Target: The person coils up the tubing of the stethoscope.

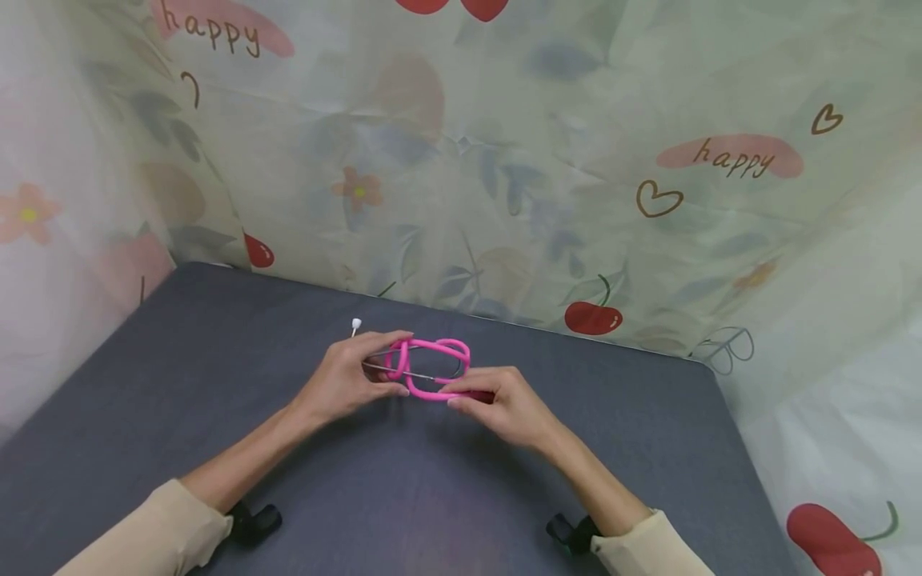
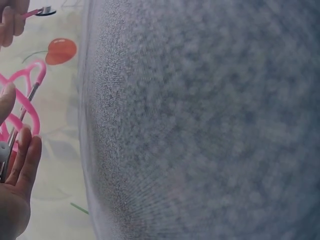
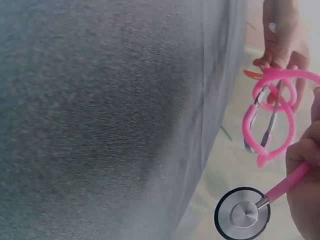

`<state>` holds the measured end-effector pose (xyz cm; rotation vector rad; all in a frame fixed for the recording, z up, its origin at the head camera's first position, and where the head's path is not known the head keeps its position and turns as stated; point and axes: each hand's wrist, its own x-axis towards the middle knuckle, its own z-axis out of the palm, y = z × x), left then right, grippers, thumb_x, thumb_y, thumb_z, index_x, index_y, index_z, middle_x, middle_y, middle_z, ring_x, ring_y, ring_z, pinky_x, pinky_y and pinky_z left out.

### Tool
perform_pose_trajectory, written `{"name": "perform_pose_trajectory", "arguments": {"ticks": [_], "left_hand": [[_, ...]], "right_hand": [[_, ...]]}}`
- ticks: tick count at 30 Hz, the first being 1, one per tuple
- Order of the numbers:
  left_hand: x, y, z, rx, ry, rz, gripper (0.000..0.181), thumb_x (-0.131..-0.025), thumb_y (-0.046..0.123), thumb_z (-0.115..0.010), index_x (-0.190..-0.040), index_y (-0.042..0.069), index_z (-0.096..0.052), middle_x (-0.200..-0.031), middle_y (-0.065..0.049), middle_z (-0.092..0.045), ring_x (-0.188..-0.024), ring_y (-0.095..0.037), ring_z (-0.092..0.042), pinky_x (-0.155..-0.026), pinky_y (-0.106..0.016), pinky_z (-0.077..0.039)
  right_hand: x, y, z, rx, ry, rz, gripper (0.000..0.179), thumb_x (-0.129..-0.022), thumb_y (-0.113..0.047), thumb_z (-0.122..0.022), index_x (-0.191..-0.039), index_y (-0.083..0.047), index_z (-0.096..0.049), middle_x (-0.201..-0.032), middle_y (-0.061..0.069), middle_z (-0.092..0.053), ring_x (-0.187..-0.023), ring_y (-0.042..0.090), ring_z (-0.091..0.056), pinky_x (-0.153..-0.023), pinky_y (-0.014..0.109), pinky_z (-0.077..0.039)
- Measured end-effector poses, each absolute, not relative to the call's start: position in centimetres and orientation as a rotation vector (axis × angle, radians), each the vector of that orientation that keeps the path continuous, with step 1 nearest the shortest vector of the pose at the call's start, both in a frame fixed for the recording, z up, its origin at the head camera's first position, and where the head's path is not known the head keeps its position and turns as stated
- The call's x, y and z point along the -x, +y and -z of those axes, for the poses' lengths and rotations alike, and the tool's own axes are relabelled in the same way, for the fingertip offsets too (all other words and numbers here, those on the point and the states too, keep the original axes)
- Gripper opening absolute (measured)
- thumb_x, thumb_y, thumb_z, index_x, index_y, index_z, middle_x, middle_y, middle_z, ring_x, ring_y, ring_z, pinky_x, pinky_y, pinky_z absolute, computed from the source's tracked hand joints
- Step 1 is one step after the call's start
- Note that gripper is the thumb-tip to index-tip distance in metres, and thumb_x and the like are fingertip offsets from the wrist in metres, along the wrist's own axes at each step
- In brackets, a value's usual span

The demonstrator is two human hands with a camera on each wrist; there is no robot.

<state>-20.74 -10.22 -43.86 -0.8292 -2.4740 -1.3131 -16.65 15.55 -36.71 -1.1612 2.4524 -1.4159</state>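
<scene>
Pink tubing of one stethoscope (image 1: 430, 370) is coiled between our two hands: our left hand (image 1: 350, 378) pinches its metal ear tubes, our right hand (image 1: 497, 402) grips the tube near the chest piece (image 3: 243, 213). Beneath lies grey table (image 1: 216, 384); beyond hangs printed cloth (image 1: 547, 176).

Head view: camera set high, facing forward and down over the grey table (image 1: 180, 384), wide enough to take in both forearms and the printed curtain (image 1: 547, 160) behind. Left wrist view: very near the table (image 2: 200, 125), skimming its surface toward the curtain. Right wrist view: equally close, facing the opposite way along the table (image 3: 100, 115). All three views share the pink stethoscope (image 1: 430, 370) held between the hands.
</scene>
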Motion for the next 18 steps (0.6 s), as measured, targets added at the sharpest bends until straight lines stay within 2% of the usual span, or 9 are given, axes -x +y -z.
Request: {"name": "perform_pose_trajectory", "arguments": {"ticks": [4, 7, 12, 18], "left_hand": [[20.7, -10.2, 43.9, 0.844, -2.479, 1.300, 0.076, -0.061, 0.038, -0.082, -0.130, 0.029, -0.050, -0.108, 0.002, -0.058, -0.077, -0.003, -0.063, -0.065, -0.019, -0.051], [20.6, -10.1, 43.8, 0.843, -2.488, 1.286, 0.077, -0.061, 0.038, -0.082, -0.130, 0.028, -0.050, -0.107, 0.000, -0.058, -0.076, -0.003, -0.063, -0.065, -0.020, -0.051], [20.4, -10.0, 43.8, 0.838, -2.512, 1.283, 0.077, -0.060, 0.037, -0.083, -0.129, 0.028, -0.050, -0.107, 0.004, -0.057, -0.075, -0.002, -0.062, -0.065, -0.020, -0.052], [20.1, -10.0, 43.8, 0.838, -2.537, 1.244, 0.075, -0.059, 0.041, -0.082, -0.126, 0.027, -0.052, -0.103, 0.007, -0.057, -0.072, -0.001, -0.062, -0.064, -0.020, -0.051]], "right_hand": [[16.8, 15.5, 36.2, 1.176, 2.431, 1.428, 0.020, -0.083, -0.003, -0.065, -0.102, -0.001, -0.068, -0.076, -0.003, -0.062, -0.053, 0.012, -0.046, -0.045, 0.024, -0.037], [16.8, 15.3, 35.9, 1.207, 2.394, 1.433, 0.019, -0.083, -0.003, -0.064, -0.101, 0.000, -0.069, -0.075, 0.000, -0.062, -0.055, 0.012, -0.047, -0.047, 0.024, -0.039], [16.8, 15.0, 35.5, 1.237, 2.344, 1.454, 0.017, -0.084, -0.002, -0.063, -0.100, 0.000, -0.069, -0.074, 0.007, -0.063, -0.056, 0.014, -0.049, -0.050, 0.025, -0.040], [16.8, 14.7, 35.1, 1.202, 2.357, 1.441, 0.016, -0.085, -0.004, -0.062, -0.099, -0.001, -0.069, -0.074, 0.001, -0.063, -0.055, 0.012, -0.048, -0.049, 0.025, -0.039]]}}
